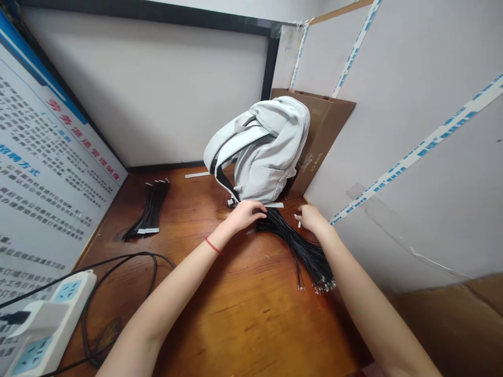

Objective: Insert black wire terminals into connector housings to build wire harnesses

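A bundle of thin black wires [293, 238] with shiny metal tips lies spread across the right part of the wooden table. My left hand [248, 213] is at its far end, fingers and thumb curled around the wires there; the fingertips are partly hidden. To the right of the bundle, my right hand [311, 217] is closed in a pinch, with a small white strip [299, 224] sticking out below the fingers. A second, smaller bundle of black wires [151, 207], with a white band near its lower end, rests at the table's left.
A light grey backpack [271, 146] stands behind my hands, against a brown paper bag [314, 141]. Pale strips [197, 175] lie near it. A white power strip [55, 319] with a black cable [118, 256] occupies the front left. Panels border the wooden table [243, 314].
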